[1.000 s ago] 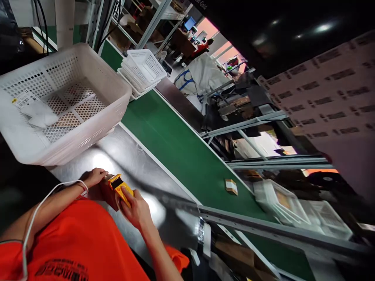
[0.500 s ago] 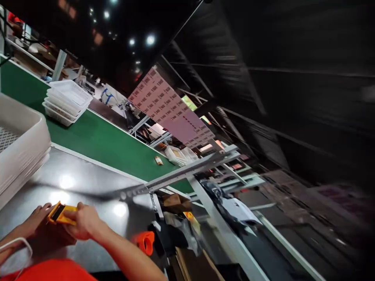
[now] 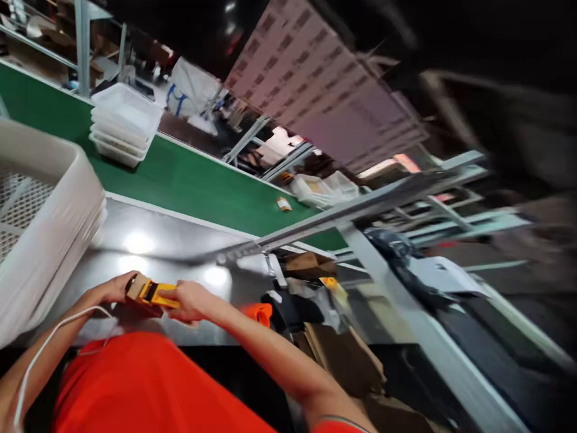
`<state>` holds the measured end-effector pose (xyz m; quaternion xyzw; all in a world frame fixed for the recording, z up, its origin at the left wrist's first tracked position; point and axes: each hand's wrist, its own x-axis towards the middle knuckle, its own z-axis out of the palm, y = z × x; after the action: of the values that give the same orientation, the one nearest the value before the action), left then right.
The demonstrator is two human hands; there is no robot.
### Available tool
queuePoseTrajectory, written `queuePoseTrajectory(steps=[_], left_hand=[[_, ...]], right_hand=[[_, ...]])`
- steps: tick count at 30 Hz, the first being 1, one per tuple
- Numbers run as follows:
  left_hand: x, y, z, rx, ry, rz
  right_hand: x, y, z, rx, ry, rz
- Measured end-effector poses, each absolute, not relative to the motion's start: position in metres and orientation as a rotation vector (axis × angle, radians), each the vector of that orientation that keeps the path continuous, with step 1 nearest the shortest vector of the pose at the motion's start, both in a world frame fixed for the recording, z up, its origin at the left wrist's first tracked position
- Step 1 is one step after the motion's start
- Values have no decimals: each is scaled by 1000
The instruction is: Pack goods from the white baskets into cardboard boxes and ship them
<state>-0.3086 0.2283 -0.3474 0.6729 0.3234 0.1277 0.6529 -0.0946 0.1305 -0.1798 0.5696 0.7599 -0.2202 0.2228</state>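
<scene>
My right hand (image 3: 192, 300) is closed round a yellow hand tool with a black middle (image 3: 160, 294), held low over the metal worktop (image 3: 166, 228). Its exact kind is not clear. At the tool's left end is a small tan block (image 3: 136, 286). My left hand (image 3: 119, 287) is curled against that end, and most of its fingers are hidden. A dark brownish shape shows dimly beneath the tool. A white cord (image 3: 58, 334) runs along my left forearm. To the right of my right hand lies an orange object (image 3: 259, 313), partly behind my forearm.
Stacked white baskets (image 3: 67, 198) stand close on my left. Beyond the worktop runs a green belt (image 3: 193, 180) carrying more white baskets (image 3: 126, 126) and a small box (image 3: 283, 204). A metal frame bar (image 3: 311, 219) slants at right, above cardboard (image 3: 342, 355). A printed sheet (image 3: 324, 90) hangs overhead.
The view has swung down and right, bringing more of my orange shirt into sight. Both hands stay together at the yellow tool, and the tan block now shows at its left end.
</scene>
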Motion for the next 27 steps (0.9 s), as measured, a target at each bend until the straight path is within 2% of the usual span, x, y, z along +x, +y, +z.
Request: queuePoseTrajectory(steps=[5, 13, 19, 23, 27], left_hand=[[-320, 245, -348, 1415, 707, 178], [-252, 224, -330, 1608, 1383, 18], [-239, 215, -329, 1742, 1588, -143], [-239, 215, -327, 1777, 1613, -166], [-236, 219, -327, 1816, 1612, -214]], right_hand=[[-63, 92, -194, 1714, 1991, -648], [-63, 82, -204, 1818, 1966, -693], [-14, 25, -207, 1950, 1951, -840], [19, -10, -229, 2018, 1901, -872], [9, 2, -261, 1982, 1945, -866]])
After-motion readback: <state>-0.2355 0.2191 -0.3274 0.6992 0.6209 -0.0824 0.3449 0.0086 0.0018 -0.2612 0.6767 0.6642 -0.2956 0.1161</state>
